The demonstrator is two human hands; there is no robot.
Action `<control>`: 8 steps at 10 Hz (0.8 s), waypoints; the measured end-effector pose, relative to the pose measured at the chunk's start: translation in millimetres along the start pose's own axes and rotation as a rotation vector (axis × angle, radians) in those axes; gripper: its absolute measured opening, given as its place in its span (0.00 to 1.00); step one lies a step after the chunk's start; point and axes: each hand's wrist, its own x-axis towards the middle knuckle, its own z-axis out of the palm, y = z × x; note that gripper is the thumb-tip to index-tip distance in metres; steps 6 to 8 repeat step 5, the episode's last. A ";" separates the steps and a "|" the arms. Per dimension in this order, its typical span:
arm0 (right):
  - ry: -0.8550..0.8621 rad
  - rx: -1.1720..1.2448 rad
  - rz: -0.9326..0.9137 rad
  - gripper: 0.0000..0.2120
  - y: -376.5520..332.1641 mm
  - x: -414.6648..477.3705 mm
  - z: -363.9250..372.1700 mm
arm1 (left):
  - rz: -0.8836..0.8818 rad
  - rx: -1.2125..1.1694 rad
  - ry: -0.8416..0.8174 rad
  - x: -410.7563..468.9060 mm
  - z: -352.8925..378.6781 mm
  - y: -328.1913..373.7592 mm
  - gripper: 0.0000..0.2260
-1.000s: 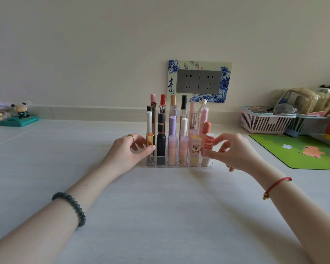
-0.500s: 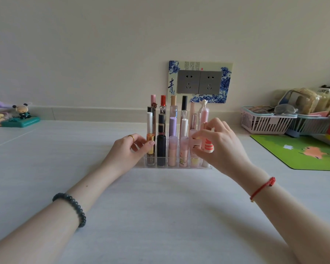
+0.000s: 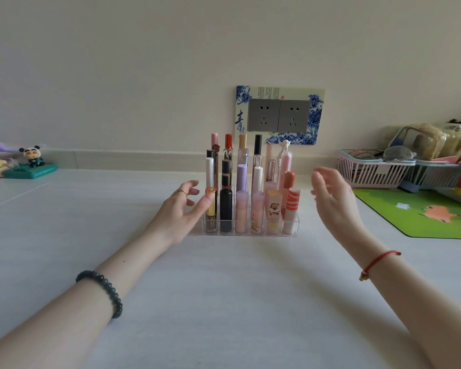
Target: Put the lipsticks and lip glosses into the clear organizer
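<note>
The left hand (image 3: 180,211) is loosely open, holding nothing, its thumb at the gold lip gloss (image 3: 211,212) on the left end of the clear organizer (image 3: 291,229). The organizer stands mid-table (image 3: 224,302), with lipsticks and lip glosses (image 3: 241,209) upright inside. Just right of it, apart, the right hand (image 3: 330,203) hovers wide open.

The clear organizer (image 3: 250,231) stands on the pale surface (image 3: 224,302), mid-scene toward the far wall, packed with upright tubes in stepped rows. Along its near row, left to right: a gold-banded gloss (image 3: 211,209), a black lipstick (image 3: 225,210), a peach tube (image 3: 241,211), a pink tube (image 3: 257,209), a cartoon-printed tube (image 3: 274,209) and an orange-striped tube (image 3: 293,201). Taller ones rise behind, among them a red-capped tube (image 3: 228,141).
</note>
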 end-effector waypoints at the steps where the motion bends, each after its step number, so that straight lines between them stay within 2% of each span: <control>1: -0.135 0.152 0.261 0.22 13.1 -5.2 8.2 | -0.044 0.003 -0.128 -2.7 4.0 -0.3 0.48; 2: -0.213 0.237 0.338 0.26 18.0 -12.4 22.3 | -0.018 0.047 -0.185 -5.3 8.2 2.0 0.37; 4: -0.235 0.326 0.373 0.24 18.1 -17.1 33.8 | -0.008 0.110 -0.216 -4.8 9.3 -2.3 0.36; 5: -0.225 0.385 0.442 0.27 15.1 -16.2 32.9 | -0.001 0.109 -0.203 -4.1 9.6 -4.5 0.33; 8: -0.225 0.385 0.442 0.27 15.1 -16.2 32.9 | -0.001 0.109 -0.203 -4.1 9.6 -4.5 0.33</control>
